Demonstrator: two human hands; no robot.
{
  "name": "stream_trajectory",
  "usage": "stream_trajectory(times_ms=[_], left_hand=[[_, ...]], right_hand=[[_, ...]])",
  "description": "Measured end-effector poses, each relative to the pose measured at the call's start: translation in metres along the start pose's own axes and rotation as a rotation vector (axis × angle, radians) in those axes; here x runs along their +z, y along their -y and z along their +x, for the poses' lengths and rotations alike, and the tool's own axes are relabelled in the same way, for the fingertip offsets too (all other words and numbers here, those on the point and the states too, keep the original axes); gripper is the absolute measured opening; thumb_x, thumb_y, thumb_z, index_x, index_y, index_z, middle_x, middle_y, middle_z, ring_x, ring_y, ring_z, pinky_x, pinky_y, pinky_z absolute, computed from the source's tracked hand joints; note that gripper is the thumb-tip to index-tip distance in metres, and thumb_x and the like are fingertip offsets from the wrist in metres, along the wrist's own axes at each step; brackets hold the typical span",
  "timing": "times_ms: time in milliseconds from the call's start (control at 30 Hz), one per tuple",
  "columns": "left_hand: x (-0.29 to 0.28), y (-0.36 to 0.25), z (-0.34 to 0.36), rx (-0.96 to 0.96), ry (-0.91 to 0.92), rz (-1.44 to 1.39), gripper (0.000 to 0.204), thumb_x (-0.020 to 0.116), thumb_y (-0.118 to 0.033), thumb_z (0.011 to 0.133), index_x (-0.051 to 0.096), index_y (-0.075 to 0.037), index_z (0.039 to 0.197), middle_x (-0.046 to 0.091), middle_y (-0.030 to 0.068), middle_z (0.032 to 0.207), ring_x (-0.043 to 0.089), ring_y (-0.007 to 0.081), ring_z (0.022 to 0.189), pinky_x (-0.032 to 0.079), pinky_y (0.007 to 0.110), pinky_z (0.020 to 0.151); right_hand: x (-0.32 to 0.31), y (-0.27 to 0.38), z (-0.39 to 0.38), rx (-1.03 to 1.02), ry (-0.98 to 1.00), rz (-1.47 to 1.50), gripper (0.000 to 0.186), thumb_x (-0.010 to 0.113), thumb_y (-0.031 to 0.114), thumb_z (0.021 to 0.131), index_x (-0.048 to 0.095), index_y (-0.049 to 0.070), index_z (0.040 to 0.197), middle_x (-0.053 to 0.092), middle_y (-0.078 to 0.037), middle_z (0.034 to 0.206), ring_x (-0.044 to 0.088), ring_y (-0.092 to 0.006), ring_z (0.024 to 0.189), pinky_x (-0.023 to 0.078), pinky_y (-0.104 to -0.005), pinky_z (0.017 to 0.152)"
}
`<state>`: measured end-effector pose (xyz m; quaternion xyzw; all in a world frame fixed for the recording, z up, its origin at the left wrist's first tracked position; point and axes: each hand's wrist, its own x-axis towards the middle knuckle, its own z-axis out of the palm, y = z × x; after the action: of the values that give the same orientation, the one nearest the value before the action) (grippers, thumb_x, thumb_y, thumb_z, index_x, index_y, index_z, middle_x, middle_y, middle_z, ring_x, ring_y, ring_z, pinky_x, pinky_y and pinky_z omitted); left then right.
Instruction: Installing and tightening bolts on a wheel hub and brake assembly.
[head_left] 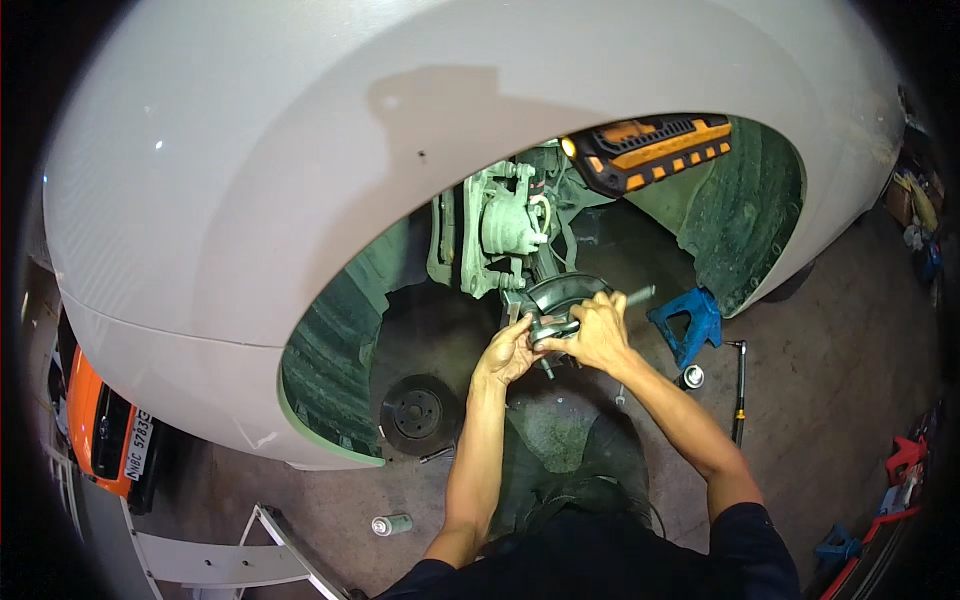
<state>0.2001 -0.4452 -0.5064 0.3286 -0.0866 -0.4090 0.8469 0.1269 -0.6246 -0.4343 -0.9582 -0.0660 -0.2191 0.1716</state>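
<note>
Both of my hands meet at a greyish metal part (552, 330) low in the wheel well, just in front of a dark curved shield (570, 291). My left hand (510, 350) is closed on its left side, with fingers and thumb pinching it. From the right, my right hand (598, 335) bends its fingers over the same part; my fingers hide much of it, so its exact kind is unclear. A pale rod (640, 296) sticks out past my right fingers. Above my hands, the brake caliper (508, 222) sits in its bracket.
A grey fender (220, 200) arches over the work. An orange-black work light (650, 150) rests at the arch's upper edge. On the floor are a brake disc (420, 413), blue jack stand (690, 325), long-handled ratchet (740, 395) and spray cans (692, 377). An orange vehicle (95, 420) stands left.
</note>
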Motion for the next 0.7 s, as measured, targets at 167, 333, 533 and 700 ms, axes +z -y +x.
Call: stream_trajectory(times_ms=[167, 333, 533, 700], left_hand=[[-0.018, 0.009, 0.001, -0.009, -0.172, 0.006, 0.028, 0.050, -0.027, 0.100, 0.059, -0.005, 0.114, 0.067, 0.0128, 0.107, 0.067, 0.0209, 0.078, 0.055, 0.036, 0.080], [-0.012, 0.016, 0.011, 0.058, -0.297, -0.148, 0.033, 0.053, -0.030, 0.097, 0.055, -0.007, 0.120, 0.063, 0.0112, 0.112, 0.064, 0.0199, 0.093, 0.054, 0.034, 0.081], [0.011, -0.001, -0.013, 0.001, 0.006, -0.079, 0.038, 0.037, -0.031, 0.103, 0.050, -0.005, 0.128, 0.063, 0.0113, 0.119, 0.065, 0.0298, 0.104, 0.046, 0.053, 0.098], [-0.006, 0.005, -0.003, -0.003, -0.163, 0.037, 0.022, 0.050, -0.025, 0.100, 0.057, -0.012, 0.115, 0.067, 0.0038, 0.102, 0.066, 0.0192, 0.079, 0.057, 0.044, 0.080]], right_hand=[[-0.008, 0.008, 0.015, -0.425, -0.161, -0.163, 0.056, 0.076, 0.056, 0.059, 0.063, 0.004, 0.076, 0.062, -0.009, 0.068, 0.057, -0.0243, 0.085, 0.038, -0.0394, 0.085], [-0.007, 0.033, 0.039, -1.224, -0.455, -0.967, 0.020, 0.055, 0.026, 0.082, 0.051, 0.009, 0.072, 0.054, 0.001, 0.066, 0.057, -0.0134, 0.073, 0.040, -0.0261, 0.090], [-0.014, -0.007, 0.027, -0.496, -0.156, -0.069, 0.056, 0.075, 0.059, 0.057, 0.068, 0.006, 0.076, 0.062, -0.008, 0.072, 0.056, -0.0223, 0.086, 0.037, -0.0406, 0.090], [0.000, -0.011, 0.001, -0.166, -0.135, -0.043, 0.071, 0.074, 0.069, 0.051, 0.069, 0.003, 0.075, 0.063, -0.009, 0.069, 0.056, -0.0236, 0.084, 0.035, -0.0427, 0.089]])
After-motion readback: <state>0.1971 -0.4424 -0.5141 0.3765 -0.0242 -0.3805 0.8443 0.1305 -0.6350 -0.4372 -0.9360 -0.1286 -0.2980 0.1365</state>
